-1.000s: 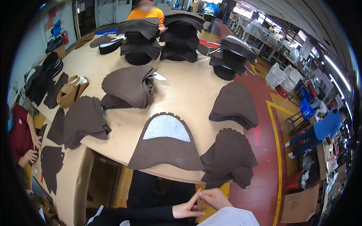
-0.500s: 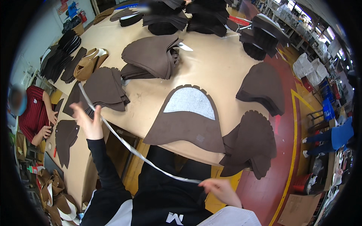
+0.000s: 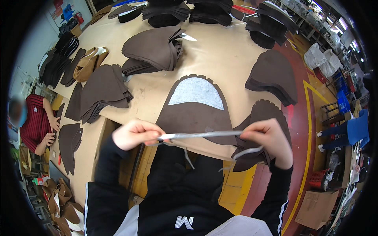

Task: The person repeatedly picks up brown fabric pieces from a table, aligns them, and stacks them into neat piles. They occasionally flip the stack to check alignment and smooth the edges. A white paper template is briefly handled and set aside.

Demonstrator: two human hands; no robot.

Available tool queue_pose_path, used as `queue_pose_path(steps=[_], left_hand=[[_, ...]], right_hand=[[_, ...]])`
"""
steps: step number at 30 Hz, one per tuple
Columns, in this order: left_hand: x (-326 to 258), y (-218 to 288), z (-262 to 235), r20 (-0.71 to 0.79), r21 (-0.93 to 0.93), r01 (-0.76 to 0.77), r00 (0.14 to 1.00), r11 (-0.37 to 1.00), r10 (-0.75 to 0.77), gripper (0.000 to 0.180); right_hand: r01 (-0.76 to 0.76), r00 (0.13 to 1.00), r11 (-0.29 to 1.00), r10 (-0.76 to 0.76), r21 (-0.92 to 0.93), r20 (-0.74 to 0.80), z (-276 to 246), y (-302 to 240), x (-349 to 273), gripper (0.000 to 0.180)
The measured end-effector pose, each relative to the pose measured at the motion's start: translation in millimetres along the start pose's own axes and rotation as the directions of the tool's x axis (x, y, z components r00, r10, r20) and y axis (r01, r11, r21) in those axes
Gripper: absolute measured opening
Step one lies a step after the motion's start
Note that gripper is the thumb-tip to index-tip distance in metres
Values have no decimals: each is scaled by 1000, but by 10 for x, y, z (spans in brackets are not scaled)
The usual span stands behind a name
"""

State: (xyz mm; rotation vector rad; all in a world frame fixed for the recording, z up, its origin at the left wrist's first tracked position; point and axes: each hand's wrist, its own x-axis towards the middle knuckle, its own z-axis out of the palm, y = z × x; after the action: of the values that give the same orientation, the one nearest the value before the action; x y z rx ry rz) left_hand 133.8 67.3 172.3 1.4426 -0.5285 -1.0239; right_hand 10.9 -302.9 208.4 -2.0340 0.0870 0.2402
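Observation:
My left hand and my right hand are both closed on a long grey-white strip. It is stretched level between them, above the table's near edge, and its loose ends dangle below. Behind the strip lies a dark brown cut piece with a notched, rounded top, partly covered by the strip. A pale fabric patch sits on its upper part. Beside my right hand, a small pile of notched brown pieces lies at the table edge, partly hidden by that hand.
Stacks of brown pieces stand on the table: a tall one, one at the left and one at the right. Black stacks are at the back. A co-worker in a striped shirt works at the left.
My hands, far apart with the strip slanting between them before, are now raised level and closer together. The left hand went from spread fingers to gripping the strip, now pulled straight.

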Motion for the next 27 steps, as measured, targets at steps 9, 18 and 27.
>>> queue_pose_path(steps=[9, 18, 27], left_hand=[[811, -617, -822, -161, 324, -165, 961, 932, 226, 19], [896, -1105, -640, -394, 110, -151, 901, 982, 183, 36], [933, -1314, -686, -511, 503, 143, 844, 852, 160, 28]], right_hand=[[-241, 968, 969, 244, 45, -64, 116, 796, 775, 23], [-442, 895, 819, 431, 365, 117, 328, 985, 865, 23], [-509, 861, 797, 463, 326, 212, 633, 983, 672, 26]])
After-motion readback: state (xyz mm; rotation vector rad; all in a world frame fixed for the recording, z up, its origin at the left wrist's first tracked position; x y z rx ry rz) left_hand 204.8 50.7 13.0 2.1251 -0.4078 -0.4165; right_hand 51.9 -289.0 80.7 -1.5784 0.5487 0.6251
